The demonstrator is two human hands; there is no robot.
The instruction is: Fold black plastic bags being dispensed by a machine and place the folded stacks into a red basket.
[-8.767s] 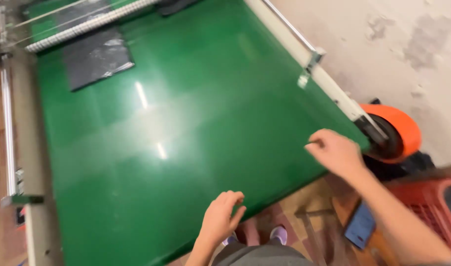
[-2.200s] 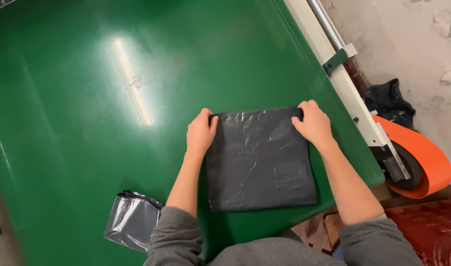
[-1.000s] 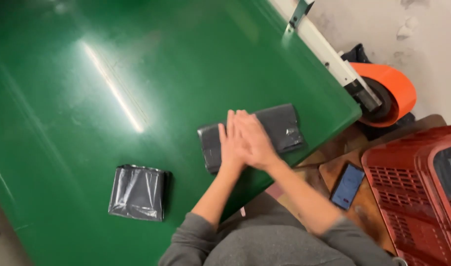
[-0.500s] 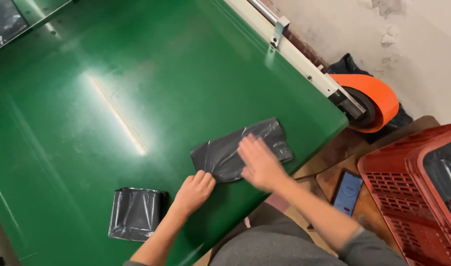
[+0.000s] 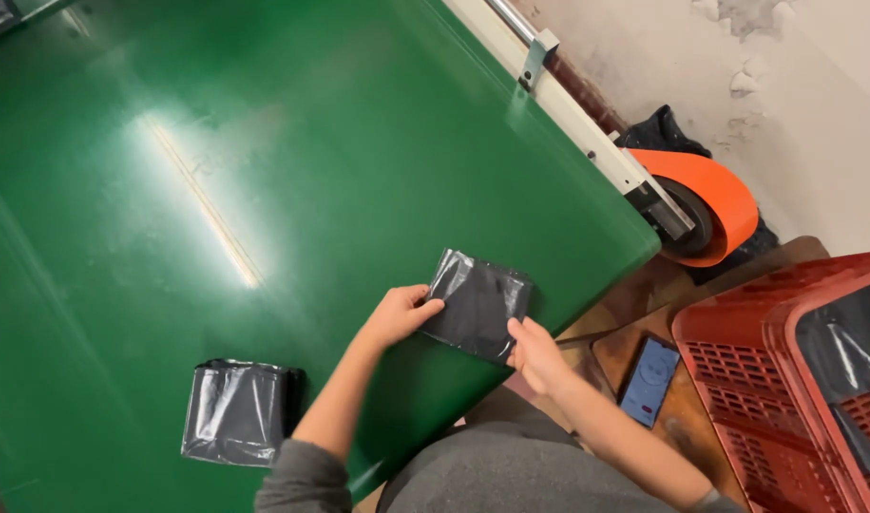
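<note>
Near the bench's [image 5: 264, 142] right edge, both hands pinch a folded dark bag [image 5: 478, 304]: left hand [image 5: 397, 313] at its left side, right hand [image 5: 535, 351] at its near corner. Half a second ago it lay longer, pressed flat under the right palm.

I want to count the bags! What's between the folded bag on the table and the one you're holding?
Only the left hand and forearm cross bare green table between the folded bag and the held bag, in the head view.

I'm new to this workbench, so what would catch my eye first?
The big glossy green table fills the view. Near its lower edge, the left hand and right hand hold a folded dark plastic bag. An orange roll sits at the right.
</note>
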